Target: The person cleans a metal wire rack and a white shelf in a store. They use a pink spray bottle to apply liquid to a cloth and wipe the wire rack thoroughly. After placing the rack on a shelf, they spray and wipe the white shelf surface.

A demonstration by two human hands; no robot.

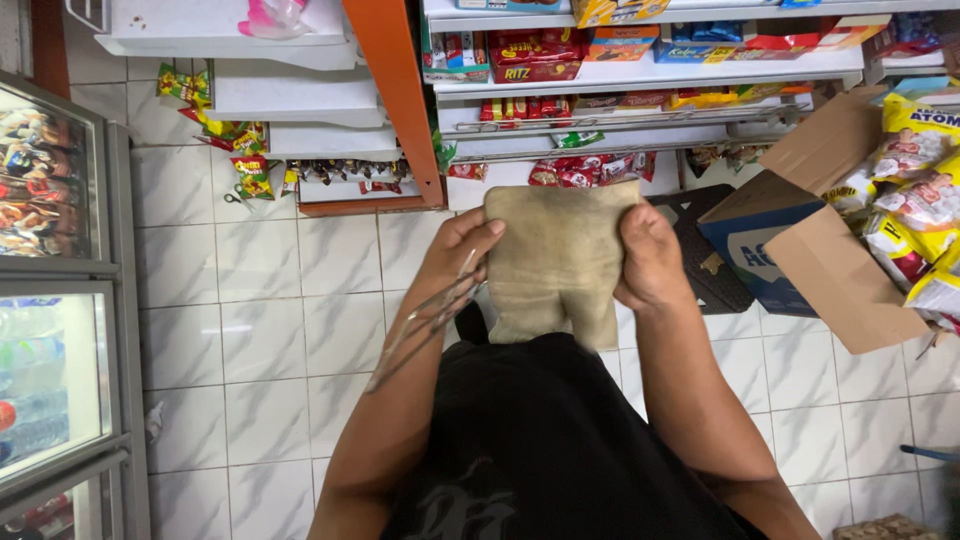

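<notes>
I hold a beige cloth (556, 262) stretched upright in front of my chest. My left hand (456, 255) grips its left edge and also clamps a thin metal wire piece (425, 320) that slants down across my forearm. My right hand (650, 258) grips the cloth's right edge with the fingers curled around it. The cloth's lower part hangs against my black shirt.
White shop shelves (640, 75) with snack packets stand ahead, split by an orange post (400, 100). An open cardboard box (800, 230) with snack bags lies at the right. A dark mat (710, 255) lies by it. A glass-door fridge (60, 290) is at the left. White floor tiles lie below.
</notes>
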